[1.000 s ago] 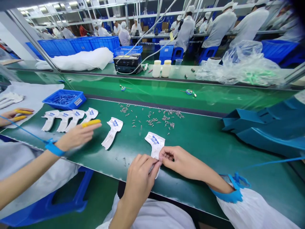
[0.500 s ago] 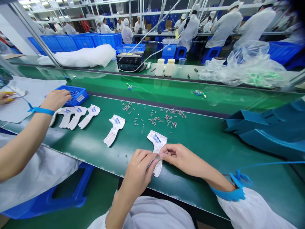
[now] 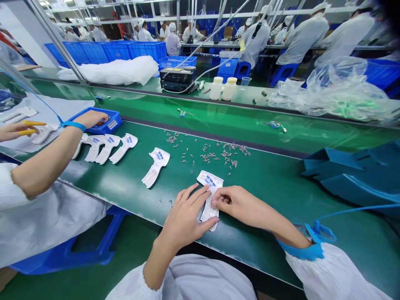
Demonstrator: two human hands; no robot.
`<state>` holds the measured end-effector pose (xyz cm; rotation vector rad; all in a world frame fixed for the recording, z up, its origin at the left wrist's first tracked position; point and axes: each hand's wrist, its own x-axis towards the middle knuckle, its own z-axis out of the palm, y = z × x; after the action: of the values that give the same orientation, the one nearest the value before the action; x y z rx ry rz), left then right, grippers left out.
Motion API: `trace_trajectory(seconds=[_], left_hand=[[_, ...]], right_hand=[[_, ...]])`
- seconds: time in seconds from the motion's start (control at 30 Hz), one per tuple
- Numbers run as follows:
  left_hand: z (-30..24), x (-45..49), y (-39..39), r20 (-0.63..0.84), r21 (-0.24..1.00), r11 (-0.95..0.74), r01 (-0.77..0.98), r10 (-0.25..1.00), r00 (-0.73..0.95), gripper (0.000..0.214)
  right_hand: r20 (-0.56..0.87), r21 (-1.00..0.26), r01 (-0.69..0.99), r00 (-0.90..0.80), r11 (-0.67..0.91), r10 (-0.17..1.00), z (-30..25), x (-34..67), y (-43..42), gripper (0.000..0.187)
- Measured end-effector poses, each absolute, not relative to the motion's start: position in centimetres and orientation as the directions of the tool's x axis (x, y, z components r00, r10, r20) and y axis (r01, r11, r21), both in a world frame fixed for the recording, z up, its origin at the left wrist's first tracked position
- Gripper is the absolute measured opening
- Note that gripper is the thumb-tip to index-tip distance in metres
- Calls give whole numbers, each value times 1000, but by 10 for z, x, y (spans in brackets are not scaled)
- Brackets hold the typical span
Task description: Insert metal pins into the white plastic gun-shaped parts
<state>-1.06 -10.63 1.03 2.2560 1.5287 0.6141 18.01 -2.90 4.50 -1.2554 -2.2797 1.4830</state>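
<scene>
1. The left hand (image 3: 187,216), pinched shut half a second ago, is now opened flat on the white plastic part (image 3: 215,183), which is pressed onto the green belt (image 3: 281,183) at its near edge.
2. The part's right side is pinched by the right hand (image 3: 239,204).
3. Six such parts are counted on the belt: this one, a lone part (image 3: 156,166) to the left, and a row of four (image 3: 108,146) further left.
4. One blue tray (image 3: 112,123) is reached into by a co-worker's hand (image 3: 89,118). Two white bottles (image 3: 216,87) are seen far off. The scattered screws (image 3: 215,155) cannot be counted.

tray sticker (image 3: 112,123): far left, white, txt too small, I can't read it.
white part (image 3: 208,181): near centre, blue print, illegible.
readable txt: none.
</scene>
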Motion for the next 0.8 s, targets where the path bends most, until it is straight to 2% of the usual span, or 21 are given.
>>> trace_trajectory(seconds=[0.3,0.63,0.8], left_hand=[[12,-12,-107,134,528,-341,778,938,320,58],[11,-12,-106,176,523,-364,771,931,321,59],[12,-12,-105,181,519,-368,771,929,322,60]], right_hand=[[-358,-787,601,-630,140,689,47,178,-31,22],[-289,-689,679,-576,251,765,48,175,-35,18],[-289,-662,711,-533,236,795,42,175,-37,12]])
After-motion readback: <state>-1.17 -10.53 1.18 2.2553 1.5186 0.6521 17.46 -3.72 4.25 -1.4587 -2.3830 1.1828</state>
